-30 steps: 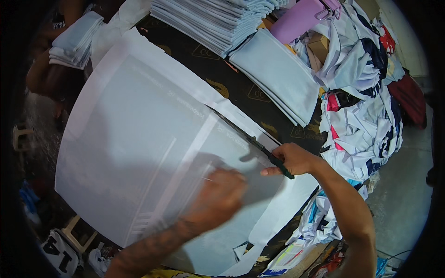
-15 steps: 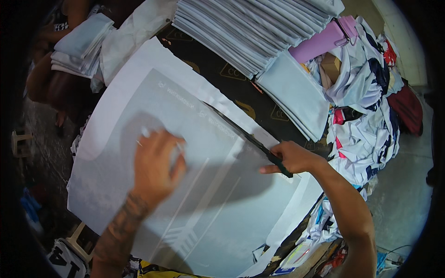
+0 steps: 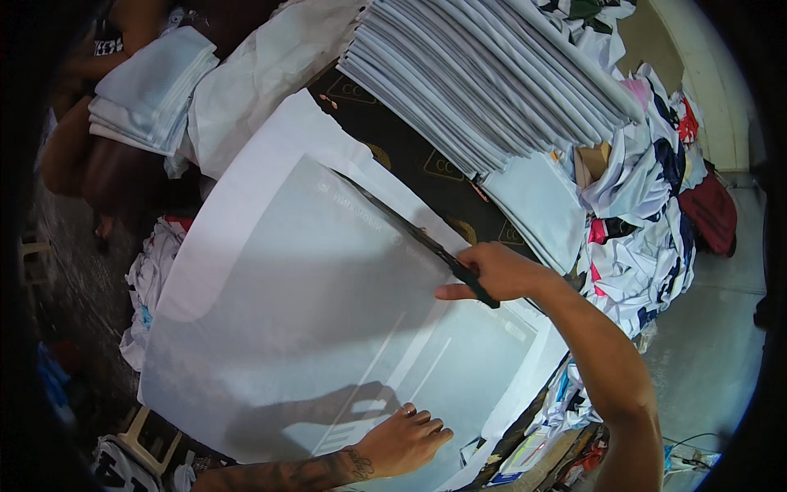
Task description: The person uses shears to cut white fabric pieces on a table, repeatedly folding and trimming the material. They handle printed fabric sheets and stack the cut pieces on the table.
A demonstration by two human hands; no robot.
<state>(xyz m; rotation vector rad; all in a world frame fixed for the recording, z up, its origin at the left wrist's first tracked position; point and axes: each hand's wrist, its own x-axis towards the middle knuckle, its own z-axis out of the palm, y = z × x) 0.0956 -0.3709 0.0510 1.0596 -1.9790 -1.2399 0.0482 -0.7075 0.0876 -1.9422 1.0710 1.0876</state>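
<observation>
My right hand (image 3: 507,272) is closed around the black handle of a pair of large dark scissors (image 3: 398,218). The blades point to the upper left and lie along the upper edge of a grey printed area on a white fabric sheet (image 3: 270,271). Lighter stripes and small pale marks are printed on the grey. Near the sheet's lower edge is my left hand (image 3: 406,441), its fingers curled under. Whatever they hold, if anything, is hidden. The left hand casts a shadow on the fabric, up and to its left.
A thick stack of folded grey-white fabric (image 3: 484,78) stands at the back on a dark patterned cover (image 3: 410,148). Rumpled white cloths (image 3: 639,246) heap on the right. At the far left, a seated person has folded fabric (image 3: 156,86) on their lap. A beige stool (image 3: 152,439) stands lower left.
My left hand has swung from the middle of the sheet down and right to its lower edge. The right hand and scissors appear slightly further left and up. The whole view has shifted.
</observation>
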